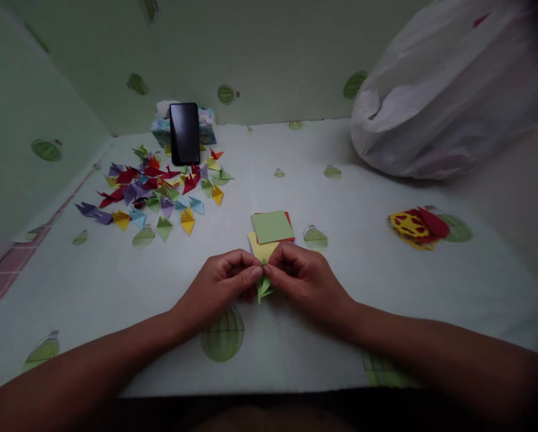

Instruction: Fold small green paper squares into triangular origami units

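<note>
Between my two hands is a small green folded paper piece [264,290], pointed at its lower end. My left hand [228,275] pinches it from the left with thumb and forefinger, and my right hand [298,270] pinches its upper part from the right. The fingertips of both hands nearly meet and hide some of the folds. Just beyond the hands lie square paper sheets: a green sheet [272,227] on top of a red one, and a yellow sheet [262,245] partly covered by my fingers.
Many folded paper figures [154,186] in several colours lie at the far left. Behind them a black phone [185,133] leans on a tissue box [207,125]. A large white plastic bag [431,102] stands at the back right; yellow and red paper cut-outs [417,227] lie nearer.
</note>
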{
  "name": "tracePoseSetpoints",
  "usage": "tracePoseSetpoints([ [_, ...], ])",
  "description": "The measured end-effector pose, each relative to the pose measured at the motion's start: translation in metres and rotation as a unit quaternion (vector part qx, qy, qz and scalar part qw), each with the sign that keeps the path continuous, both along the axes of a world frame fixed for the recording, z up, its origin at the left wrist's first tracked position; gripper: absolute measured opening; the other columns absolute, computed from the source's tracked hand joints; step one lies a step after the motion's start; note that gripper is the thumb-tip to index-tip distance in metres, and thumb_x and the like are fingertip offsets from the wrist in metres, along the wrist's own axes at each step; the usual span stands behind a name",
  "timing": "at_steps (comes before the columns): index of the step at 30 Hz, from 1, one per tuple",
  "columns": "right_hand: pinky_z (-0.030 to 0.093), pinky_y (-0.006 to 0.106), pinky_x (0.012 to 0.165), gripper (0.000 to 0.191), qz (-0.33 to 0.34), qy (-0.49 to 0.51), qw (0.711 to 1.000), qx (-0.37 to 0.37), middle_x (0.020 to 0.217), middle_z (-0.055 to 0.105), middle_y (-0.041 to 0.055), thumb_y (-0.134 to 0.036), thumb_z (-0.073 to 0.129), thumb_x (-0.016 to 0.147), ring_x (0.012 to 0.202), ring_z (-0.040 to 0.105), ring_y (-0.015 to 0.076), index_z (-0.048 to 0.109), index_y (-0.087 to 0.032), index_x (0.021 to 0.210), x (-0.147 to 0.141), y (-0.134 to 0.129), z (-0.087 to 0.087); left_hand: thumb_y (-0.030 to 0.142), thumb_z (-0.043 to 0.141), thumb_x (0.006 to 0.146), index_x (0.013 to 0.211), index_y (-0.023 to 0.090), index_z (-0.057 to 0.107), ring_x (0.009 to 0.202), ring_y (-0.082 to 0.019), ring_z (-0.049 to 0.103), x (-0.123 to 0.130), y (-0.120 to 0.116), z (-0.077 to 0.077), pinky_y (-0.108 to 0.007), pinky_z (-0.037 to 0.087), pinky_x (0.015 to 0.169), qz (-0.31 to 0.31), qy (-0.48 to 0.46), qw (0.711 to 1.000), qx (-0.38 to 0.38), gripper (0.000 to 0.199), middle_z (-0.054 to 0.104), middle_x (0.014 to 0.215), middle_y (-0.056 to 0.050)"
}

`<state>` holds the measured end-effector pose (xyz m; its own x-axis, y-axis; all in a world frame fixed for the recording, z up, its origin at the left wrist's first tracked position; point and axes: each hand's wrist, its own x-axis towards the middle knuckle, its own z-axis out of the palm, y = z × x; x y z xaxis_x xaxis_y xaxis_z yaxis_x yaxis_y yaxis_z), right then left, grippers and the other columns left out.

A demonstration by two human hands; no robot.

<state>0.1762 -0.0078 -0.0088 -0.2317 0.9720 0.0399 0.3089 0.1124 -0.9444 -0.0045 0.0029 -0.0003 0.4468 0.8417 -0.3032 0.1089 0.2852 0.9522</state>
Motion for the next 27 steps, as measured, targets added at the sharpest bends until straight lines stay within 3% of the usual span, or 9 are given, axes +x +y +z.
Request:
tracePoseSetpoints([
  [27,0.034,0.022,0.052,0.022,0.013,0.020,1.000,0.004,0.060,0.050,-0.0040,-0.019,0.058,0.085,0.056,0.044,0.0089,0.050,-0.017,0.065,-0.0001,-0.0010,-0.0039,0.032,0.066,0.080,0.080,0.014,0.061,0.053,-0.007,0.047,0.0018,0.0007,0.0015,-0.020,0.039,0.052,0.008,0.026,1.000,-0.010,0.019,0.053,0.060,0.005],
])
